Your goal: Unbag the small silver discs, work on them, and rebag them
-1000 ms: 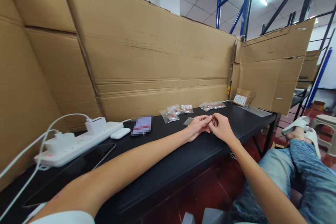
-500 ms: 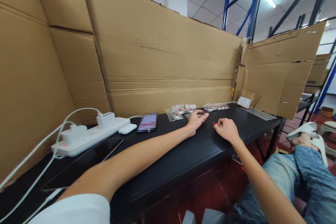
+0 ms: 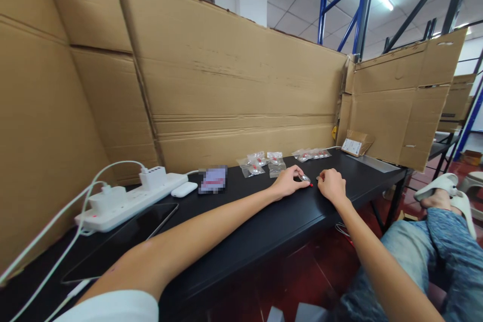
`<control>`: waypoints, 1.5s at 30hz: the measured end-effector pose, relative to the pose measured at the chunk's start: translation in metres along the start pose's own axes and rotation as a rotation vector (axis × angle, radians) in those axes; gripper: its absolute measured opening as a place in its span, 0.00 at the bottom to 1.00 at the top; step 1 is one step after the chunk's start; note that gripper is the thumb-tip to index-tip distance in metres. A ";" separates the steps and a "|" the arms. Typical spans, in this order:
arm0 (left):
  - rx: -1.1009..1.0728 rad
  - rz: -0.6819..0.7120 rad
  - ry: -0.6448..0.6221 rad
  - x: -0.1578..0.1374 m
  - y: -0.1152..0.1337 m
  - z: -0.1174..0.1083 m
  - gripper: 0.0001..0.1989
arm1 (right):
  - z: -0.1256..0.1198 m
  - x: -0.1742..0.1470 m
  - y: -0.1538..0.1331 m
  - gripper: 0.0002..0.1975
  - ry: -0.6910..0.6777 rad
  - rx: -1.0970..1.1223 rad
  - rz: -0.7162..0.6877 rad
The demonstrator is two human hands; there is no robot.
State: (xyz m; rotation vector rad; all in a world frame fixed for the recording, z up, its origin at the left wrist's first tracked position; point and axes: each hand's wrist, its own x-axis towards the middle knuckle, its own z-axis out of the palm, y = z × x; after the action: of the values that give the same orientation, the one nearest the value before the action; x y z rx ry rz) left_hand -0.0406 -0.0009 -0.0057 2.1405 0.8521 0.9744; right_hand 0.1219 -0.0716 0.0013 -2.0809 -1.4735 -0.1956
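My left hand (image 3: 290, 182) is closed in a pinch on a small shiny silver rounded piece (image 3: 305, 178), just above the black tabletop. A tiny red part (image 3: 311, 184) shows beside the lower edge of that piece; whether the two are joined I cannot tell. Close by on the right, my right hand (image 3: 332, 184) has its fingers curled together, and what they hold, if anything, is hidden. Behind my left hand lie several clear plastic bags (image 3: 253, 165) with silver and red pieces inside. More such bags (image 3: 311, 154) lie farther right along the cardboard wall.
On the left are a white power strip (image 3: 132, 197) with cables, a dark tablet (image 3: 124, 239), a white case (image 3: 184, 189) and a phone (image 3: 213, 179). A cardboard wall (image 3: 241, 85) borders the black table (image 3: 249, 241). A labelled packet (image 3: 354, 144) sits at the far right.
My left hand has moved slightly right and down, bringing the silver piece into view. My right hand has shifted a little right; the red part at its fingertips now shows by the silver piece.
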 end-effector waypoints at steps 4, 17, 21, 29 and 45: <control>0.163 0.007 0.063 -0.001 0.001 -0.001 0.12 | 0.004 0.002 0.000 0.14 -0.014 0.007 -0.020; 0.511 -0.026 0.156 0.000 -0.003 0.001 0.03 | 0.008 0.034 0.032 0.04 -0.079 0.077 -0.086; 0.452 0.014 0.194 0.000 0.007 0.000 0.06 | -0.002 0.035 0.029 0.04 -0.166 0.023 -0.095; 0.445 0.189 0.158 -0.004 0.013 0.001 0.08 | -0.007 0.032 0.009 0.12 -0.276 -0.133 -0.090; 0.593 0.395 -0.150 -0.013 0.012 0.007 0.20 | 0.016 0.034 0.022 0.14 -0.114 0.140 -0.232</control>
State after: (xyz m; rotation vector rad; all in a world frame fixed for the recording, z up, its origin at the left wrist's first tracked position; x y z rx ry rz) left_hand -0.0380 -0.0196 -0.0055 2.9327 0.7163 0.7888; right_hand 0.1513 -0.0401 -0.0055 -1.8346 -1.7459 -0.0603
